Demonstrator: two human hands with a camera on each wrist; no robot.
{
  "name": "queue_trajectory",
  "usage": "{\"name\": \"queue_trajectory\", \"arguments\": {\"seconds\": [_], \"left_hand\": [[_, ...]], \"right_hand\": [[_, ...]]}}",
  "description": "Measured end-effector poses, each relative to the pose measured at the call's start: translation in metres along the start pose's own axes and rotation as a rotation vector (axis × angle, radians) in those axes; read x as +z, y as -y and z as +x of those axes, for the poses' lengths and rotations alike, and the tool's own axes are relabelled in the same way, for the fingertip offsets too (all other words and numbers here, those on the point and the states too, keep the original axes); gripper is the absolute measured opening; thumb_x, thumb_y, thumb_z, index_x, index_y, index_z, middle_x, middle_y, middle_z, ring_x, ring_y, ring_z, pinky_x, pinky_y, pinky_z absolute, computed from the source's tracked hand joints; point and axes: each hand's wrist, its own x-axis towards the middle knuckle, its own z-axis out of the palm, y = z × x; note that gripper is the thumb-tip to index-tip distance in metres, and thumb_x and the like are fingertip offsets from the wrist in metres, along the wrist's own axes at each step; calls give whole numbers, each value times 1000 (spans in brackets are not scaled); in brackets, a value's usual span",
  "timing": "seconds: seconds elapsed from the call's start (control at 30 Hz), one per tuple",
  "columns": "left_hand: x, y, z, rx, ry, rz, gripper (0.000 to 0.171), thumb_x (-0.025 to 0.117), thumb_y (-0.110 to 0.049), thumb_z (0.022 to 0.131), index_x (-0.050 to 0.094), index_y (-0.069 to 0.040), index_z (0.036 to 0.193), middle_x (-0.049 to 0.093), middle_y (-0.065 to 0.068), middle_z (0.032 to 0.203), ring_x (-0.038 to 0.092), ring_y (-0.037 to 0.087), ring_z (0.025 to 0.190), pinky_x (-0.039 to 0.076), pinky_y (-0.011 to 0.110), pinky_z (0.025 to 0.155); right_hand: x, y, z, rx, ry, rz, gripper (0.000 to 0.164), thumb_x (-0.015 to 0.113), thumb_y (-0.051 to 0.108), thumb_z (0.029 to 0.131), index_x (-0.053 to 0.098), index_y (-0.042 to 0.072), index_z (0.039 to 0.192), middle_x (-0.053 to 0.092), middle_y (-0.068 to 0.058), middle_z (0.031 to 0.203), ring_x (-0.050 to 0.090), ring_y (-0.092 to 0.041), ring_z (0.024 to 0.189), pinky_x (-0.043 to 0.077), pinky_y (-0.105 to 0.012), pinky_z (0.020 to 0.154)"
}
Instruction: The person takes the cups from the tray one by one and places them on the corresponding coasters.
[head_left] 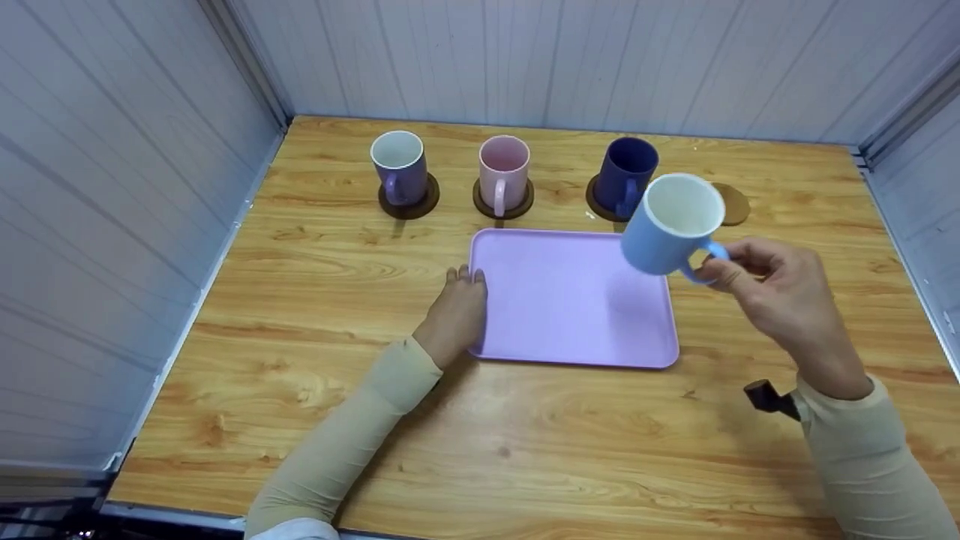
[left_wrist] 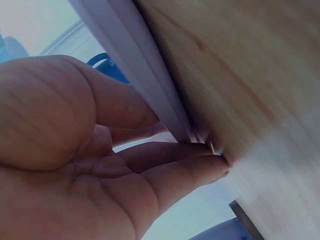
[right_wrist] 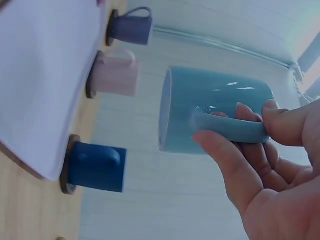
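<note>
My right hand point(head_left: 787, 292) pinches the handle of a light blue mug point(head_left: 671, 225) with a white inside. The mug is held up, somewhat tilted, over the right side of a lilac tray point(head_left: 559, 300). In the right wrist view, thumb and fingers close around the mug's handle point(right_wrist: 230, 127). At the tray's left edge, my left hand point(head_left: 457, 311) grips the rim. The left wrist view shows the tray rim point(left_wrist: 135, 65) between the thumb point(left_wrist: 117, 100) and the fingers, whose tips touch the wooden table point(left_wrist: 250, 65).
Along the back, a purple mug point(head_left: 405, 176), a pink mug point(head_left: 504, 172) and a dark blue mug point(head_left: 626, 176) stand upright on dark round coasters. A bare brown coaster point(head_left: 731, 204) lies at the back right. White panel walls point(head_left: 480, 60) enclose the table.
</note>
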Motion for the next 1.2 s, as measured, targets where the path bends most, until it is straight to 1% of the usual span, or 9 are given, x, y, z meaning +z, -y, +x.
{"name": "queue_trajectory", "arguments": {"seconds": [0.13,0.23,0.43,0.53,0.67,0.73,0.97,1.07,1.2], "left_hand": [[0,1,-2,-5,-4,10,54,56,3,94,46,16,146,50,41,142,50,56,133,47,51,110],[-1,2,-3,-13,8,3,58,59,2,93,45,16,147,48,41,144,48,57,134,47,51,110],[-1,1,-3,-27,24,-14,63,62,2,91,42,16,148,46,41,147,45,57,137,46,50,111],[0,2,-3,-11,11,5,60,62,1,91,44,17,147,48,42,144,48,56,135,46,50,112],[3,4,-2,25,-16,21,58,62,0,91,47,19,143,52,43,139,51,57,130,47,53,110],[4,4,-2,27,-18,13,58,62,0,91,47,19,143,52,42,138,51,58,130,47,54,110],[0,1,-4,6,7,10,60,62,1,90,45,17,146,50,41,141,50,57,132,47,51,111],[0,2,-4,10,-5,16,57,60,2,92,46,17,145,51,42,140,51,57,131,47,51,111],[0,3,-4,7,-5,9,57,60,2,92,46,18,145,50,42,141,50,57,132,47,51,111]], "right_hand": [[-11,6,6,-11,-72,48,23,76,16,95,75,-4,106,78,-1,94,75,-11,86,60,-22,77],[-16,9,11,-8,-117,102,26,76,13,94,73,-7,109,77,-4,95,76,-14,86,60,-24,78],[-24,14,23,-30,-187,283,27,78,6,90,72,-12,109,76,-12,91,75,-19,82,60,-28,78],[-25,14,30,-30,-234,279,29,79,8,90,72,-13,108,77,-12,88,76,-19,80,59,-28,76],[-26,11,39,-3,-313,181,32,78,14,90,73,-12,108,77,-8,86,76,-17,80,60,-27,75],[-28,9,43,8,-349,171,30,78,14,91,74,-11,107,77,-6,85,75,-16,79,60,-27,75],[-38,-1,60,35,-434,280,27,77,7,91,72,-15,106,75,-6,82,74,-15,75,59,-27,74],[-41,-6,66,51,-466,232,24,75,9,93,74,-11,106,74,-3,81,73,-12,75,59,-25,73],[-43,-13,72,73,-503,208,11,74,10,94,79,1,97,74,-1,80,71,-11,73,60,-21,70]]}}
